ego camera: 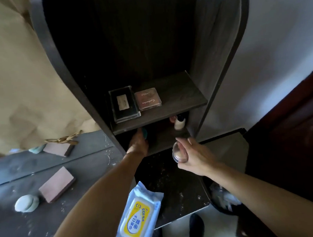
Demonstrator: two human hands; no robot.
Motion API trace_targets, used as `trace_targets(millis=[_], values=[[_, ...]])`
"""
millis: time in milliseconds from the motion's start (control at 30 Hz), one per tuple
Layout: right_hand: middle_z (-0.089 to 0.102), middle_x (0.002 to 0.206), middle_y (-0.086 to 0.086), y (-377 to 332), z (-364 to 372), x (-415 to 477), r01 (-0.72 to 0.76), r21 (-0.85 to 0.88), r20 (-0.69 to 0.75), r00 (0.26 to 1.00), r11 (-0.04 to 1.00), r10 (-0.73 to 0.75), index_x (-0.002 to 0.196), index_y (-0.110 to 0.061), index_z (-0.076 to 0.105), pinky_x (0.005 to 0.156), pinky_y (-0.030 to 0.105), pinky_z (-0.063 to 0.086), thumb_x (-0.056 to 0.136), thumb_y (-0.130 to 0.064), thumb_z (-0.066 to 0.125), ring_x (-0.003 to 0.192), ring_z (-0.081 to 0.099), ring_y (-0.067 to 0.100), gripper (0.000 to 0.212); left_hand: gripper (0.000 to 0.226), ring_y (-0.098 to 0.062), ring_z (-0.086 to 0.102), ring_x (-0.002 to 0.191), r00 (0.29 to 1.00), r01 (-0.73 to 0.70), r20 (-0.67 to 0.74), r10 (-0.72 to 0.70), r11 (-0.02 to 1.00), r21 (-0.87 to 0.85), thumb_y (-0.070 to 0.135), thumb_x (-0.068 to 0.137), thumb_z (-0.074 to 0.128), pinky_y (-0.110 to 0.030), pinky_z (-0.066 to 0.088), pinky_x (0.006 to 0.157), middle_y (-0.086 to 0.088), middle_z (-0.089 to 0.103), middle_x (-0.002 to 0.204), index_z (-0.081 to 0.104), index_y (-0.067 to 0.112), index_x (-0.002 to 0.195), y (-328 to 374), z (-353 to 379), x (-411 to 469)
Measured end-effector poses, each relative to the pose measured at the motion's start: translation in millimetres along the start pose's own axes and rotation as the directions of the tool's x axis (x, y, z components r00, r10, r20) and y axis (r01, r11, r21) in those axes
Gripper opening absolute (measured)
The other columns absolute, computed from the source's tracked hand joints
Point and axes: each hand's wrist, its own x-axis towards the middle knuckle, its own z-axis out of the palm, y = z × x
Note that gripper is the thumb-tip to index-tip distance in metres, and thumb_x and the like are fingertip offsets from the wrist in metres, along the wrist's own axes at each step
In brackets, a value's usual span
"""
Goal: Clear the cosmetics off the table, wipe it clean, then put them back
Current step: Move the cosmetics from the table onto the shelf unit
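My right hand (194,156) holds a small round clear compact (179,152) between thumb and fingers, just in front of the lower shelf opening. My left hand (138,143) reaches into that lower compartment and touches a teal object (144,132); its fingers are hidden in the dark. A white bottle with a black cap (179,123) stands inside the same compartment. On the upper shelf (178,92) lie a black case (123,103) and a pink palette (147,99). A pink box (56,186) and a pale green sponge (26,202) sit on the dusty table (93,167).
A pack of wet wipes (140,214) lies at the table's front edge. A mirror (37,159) behind the table reflects the pink box. Brown paper (21,79) hangs at the left. A waste bin (225,199) stands on the floor at the right.
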Motion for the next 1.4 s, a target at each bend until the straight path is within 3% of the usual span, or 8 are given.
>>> trace_targets(millis=[133, 300, 433, 767, 867, 1000, 1200, 1400], values=[[0.047, 0.129, 0.006, -0.9, -3.5, 40.5, 0.156, -0.093, 0.082, 0.986, 0.983, -0.148, 0.141, -0.031, 0.024, 0.083, 0.038, 0.050, 0.070, -0.046, 0.065, 0.108, 0.056, 0.031, 0.084, 0.057, -0.035, 0.051, 0.120, 0.994, 0.083, -0.068, -0.081, 0.996, 0.015, 0.006, 0.091, 0.052, -0.036, 0.040, 0.099, -0.017, 0.053, 0.133, 0.033, 0.016, 0.144, 3.2, 1.5, -2.6], [0.042, 0.128, 0.011, -7.6, 7.8, 76.7, 0.251, -0.106, 0.120, 0.964, 0.962, -0.238, 0.145, -0.027, 0.025, 0.088, 0.042, 0.048, 0.075, -0.036, 0.066, 0.122, 0.040, 0.032, 0.081, 0.061, -0.036, 0.047, 0.117, 0.982, 0.058, -0.189, -0.002, 0.955, 0.292, 0.001, 0.083, 0.051, -0.040, 0.041, 0.096, -0.016, 0.034, 0.138, 0.033, 0.013, 0.140, 0.8, 10.4, -40.2], [0.034, 0.135, 0.014, -16.9, 17.3, 98.6, 0.241, -0.139, 0.151, 0.964, 0.961, -0.220, 0.147, -0.025, 0.020, 0.096, 0.043, 0.044, 0.081, -0.031, 0.067, 0.126, 0.037, 0.036, 0.082, 0.063, -0.031, 0.038, 0.122, 0.987, -0.023, -0.130, 0.092, 0.891, 0.454, 0.007, 0.081, 0.052, -0.033, 0.032, 0.104, -0.013, 0.032, 0.139, 0.033, 0.011, 0.141, -9.8, 15.4, -57.6], [0.031, 0.147, 0.012, -17.5, 21.3, 89.4, 0.365, -0.237, 0.025, 0.929, 0.900, -0.370, 0.139, -0.015, 0.042, 0.098, 0.042, 0.045, 0.089, 0.001, 0.045, 0.134, 0.030, 0.033, 0.052, 0.066, -0.030, 0.029, 0.136, 0.995, -0.046, -0.056, 0.082, 0.880, 0.473, 0.014, 0.088, 0.046, -0.037, 0.032, 0.107, -0.016, 0.010, 0.155, 0.020, 0.006, 0.148, -6.3, 13.4, -54.9], [0.042, 0.142, 0.019, -15.9, 24.7, 91.1, 0.379, -0.315, -0.031, 0.912, 0.870, -0.409, 0.137, -0.006, 0.044, 0.101, 0.043, 0.043, 0.084, 0.004, 0.050, 0.136, 0.033, 0.034, 0.054, 0.068, -0.029, 0.036, 0.132, 0.996, -0.031, -0.059, 0.067, 0.879, 0.476, 0.013, 0.087, 0.050, -0.037, 0.037, 0.102, -0.014, 0.014, 0.153, 0.019, 0.006, 0.148, -4.6, 12.8, -49.1], [0.021, 0.152, 0.021, -28.9, 20.7, 105.1, 0.299, -0.395, 0.106, 0.954, 0.868, -0.281, 0.147, -0.001, 0.018, 0.113, 0.042, 0.026, 0.093, -0.001, 0.037, 0.143, 0.015, 0.034, 0.057, 0.060, -0.028, 0.045, 0.123, 0.998, 0.010, -0.063, 0.023, 0.881, 0.474, 0.012, 0.087, 0.052, -0.039, 0.043, 0.095, -0.011, 0.022, 0.145, 0.029, 0.007, 0.142, 0.2, 12.6, -41.9], [0.017, 0.154, 0.017, -34.6, 13.8, 107.5, 0.272, -0.348, 0.182, 0.958, 0.897, -0.220, 0.148, -0.004, 0.015, 0.117, 0.043, 0.020, 0.089, 0.000, 0.044, 0.142, 0.014, 0.033, 0.066, 0.048, -0.030, 0.048, 0.117, 0.995, 0.029, -0.095, 0.012, 0.907, 0.419, 0.009, 0.085, 0.053, -0.041, 0.046, 0.090, -0.011, 0.034, 0.134, 0.041, 0.006, 0.132, -0.2, 12.2, -47.8], [0.045, 0.137, 0.005, -26.2, 9.1, 75.3, 0.370, -0.160, 0.001, 0.927, 0.915, -0.375, 0.134, -0.015, 0.045, 0.091, 0.041, 0.048, 0.088, -0.016, 0.054, 0.123, 0.045, 0.026, 0.048, 0.031, -0.027, 0.054, 0.108, 0.976, -0.015, -0.197, 0.096, 0.927, 0.376, 0.017, 0.088, 0.047, -0.038, 0.044, 0.073, -0.006, 0.053, 0.115, 0.052, 0.014, 0.118, -25.3, 4.6, -98.1]])
